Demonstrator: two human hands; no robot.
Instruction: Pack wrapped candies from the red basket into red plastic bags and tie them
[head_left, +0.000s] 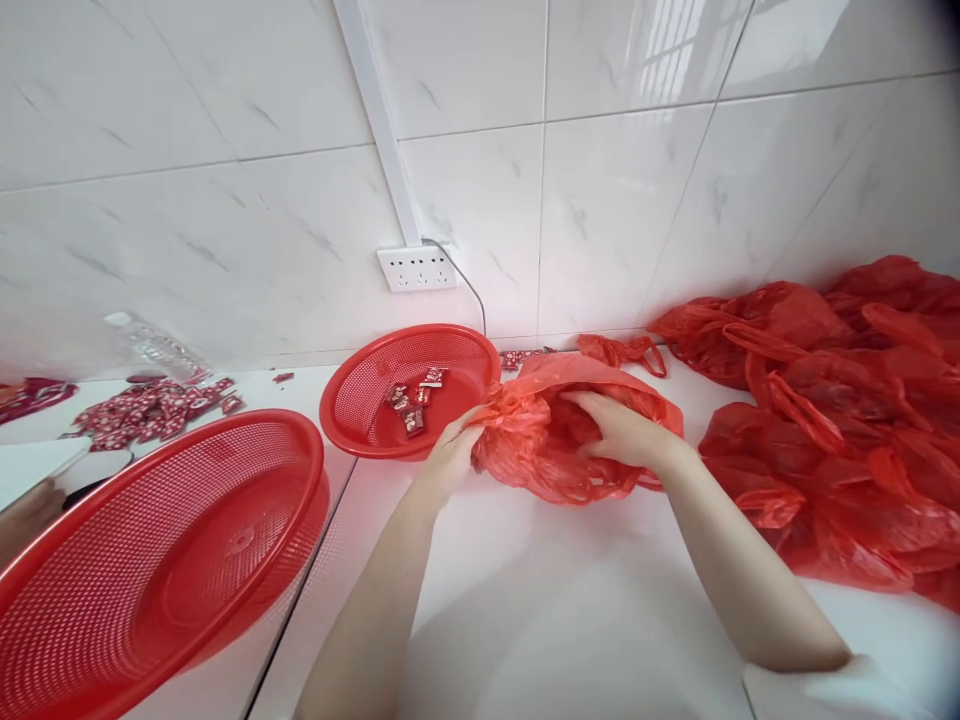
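A crumpled red plastic bag [525,450] lies in front of me on the white table. My left hand [454,450] grips the bag's gathered left edge. My right hand [619,430] reaches into the bag's opening, its fingers apart and partly hidden by the plastic. What lies inside the bag cannot be made out. Just left of the bag, a small red basket [352,425] holds several small red packets [412,420].
A large red basket [300,430] stands at the left, with a heap of small packets [139,415] and a clear bottle [157,345] behind it. Several filled red bags [847,450] crowd the right. Another person's hand [30,515] shows at the left edge.
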